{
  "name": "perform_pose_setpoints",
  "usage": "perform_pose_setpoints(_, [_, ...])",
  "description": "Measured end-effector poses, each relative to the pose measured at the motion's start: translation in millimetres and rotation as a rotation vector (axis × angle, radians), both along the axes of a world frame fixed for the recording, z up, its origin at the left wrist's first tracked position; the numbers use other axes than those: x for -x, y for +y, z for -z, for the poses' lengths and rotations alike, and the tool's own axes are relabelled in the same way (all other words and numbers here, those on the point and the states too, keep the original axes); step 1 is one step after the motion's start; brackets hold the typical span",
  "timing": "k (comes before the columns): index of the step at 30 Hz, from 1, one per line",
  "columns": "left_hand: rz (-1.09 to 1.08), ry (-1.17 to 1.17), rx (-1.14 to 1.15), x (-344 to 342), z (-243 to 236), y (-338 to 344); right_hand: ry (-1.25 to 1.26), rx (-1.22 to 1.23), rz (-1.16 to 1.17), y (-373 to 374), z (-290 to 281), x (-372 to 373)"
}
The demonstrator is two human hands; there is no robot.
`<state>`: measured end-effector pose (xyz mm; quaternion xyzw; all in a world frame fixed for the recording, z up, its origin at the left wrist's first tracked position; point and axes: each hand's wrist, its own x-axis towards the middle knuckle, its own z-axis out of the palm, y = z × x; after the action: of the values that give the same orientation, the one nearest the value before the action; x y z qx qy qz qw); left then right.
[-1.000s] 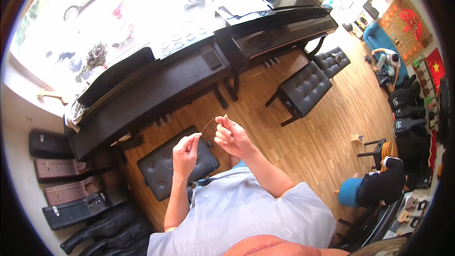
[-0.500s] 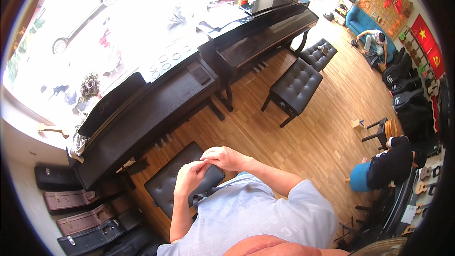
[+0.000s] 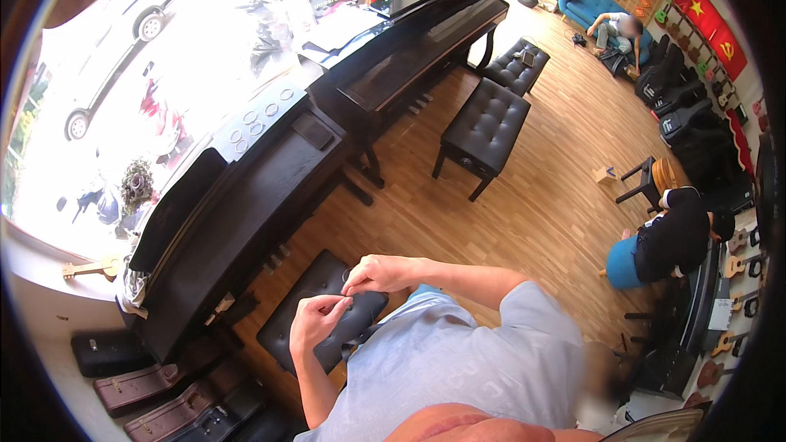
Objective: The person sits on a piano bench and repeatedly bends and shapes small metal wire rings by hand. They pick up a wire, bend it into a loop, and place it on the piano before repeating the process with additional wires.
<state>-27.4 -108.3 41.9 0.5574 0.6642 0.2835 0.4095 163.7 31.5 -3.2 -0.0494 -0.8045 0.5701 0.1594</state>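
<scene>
My left hand [image 3: 314, 321] and my right hand [image 3: 380, 273] meet in front of my body, above a black tufted bench [image 3: 319, 280]. Thumb and fingers are pinched together on both. A very thin, wire-like piece seems to run between the fingertips, too fine to name. Farther forward, several pale rings [image 3: 256, 127] lie on a light sheet on top of the near black upright piano [image 3: 246, 221]. A dark flat rectangular thing [image 3: 313, 133] rests beside them.
A second black piano [image 3: 417, 49] and two more tufted benches [image 3: 483, 127] stand ahead. One person sits on a blue sofa [image 3: 585, 4], another on a blue stool [image 3: 625, 263] at right. Instrument cases [image 3: 135, 389] are stacked at lower left; guitars [image 3: 737, 266] hang at right.
My view has turned slightly to the right. My hands, close together before, now show a small gap between the fingertips, with the left one a little lower.
</scene>
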Motion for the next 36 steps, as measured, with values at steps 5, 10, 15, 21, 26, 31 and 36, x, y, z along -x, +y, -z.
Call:
perform_pose_setpoints(5, [0.021, -0.122, -0.041, 10.1, 2.8, -7.2, -0.313, 0.104, -0.137, -4.1, -23.7, 3.3])
perform_pose_setpoints(10, [0.01, -0.197, -0.033, 25.5, 12.8, -16.9, -0.497, 0.378, -0.368, -4.5, 0.2, 7.5])
perform_pose_setpoints(15, [-0.089, -0.297, 0.029, 44.4, 19.7, -35.3, -0.586, 0.358, -0.477, -4.1, 2.1, 9.0])
perform_pose_setpoints(21, [-0.35, -0.48, -0.154, 57.2, 51.5, -44.2, -0.551, 0.778, -0.608, 8.4, -18.3, 13.4])
perform_pose_setpoints(26, [-0.579, -0.514, -0.19, 19.7, 79.0, -23.4, 0.082, 1.282, -0.368, -5.2, -13.6, 32.2])
perform_pose_setpoints(31, [-0.469, -0.4, -0.162, -17.8, 71.3, -13.7, 0.094, 0.749, 0.188, -20.2, -15.2, 48.1])
perform_pose_setpoints(36, [-0.218, -0.116, -0.307, -17.7, 48.7, -15.2, 0.035, -0.159, 0.243, -19.3, 4.0, 40.5])
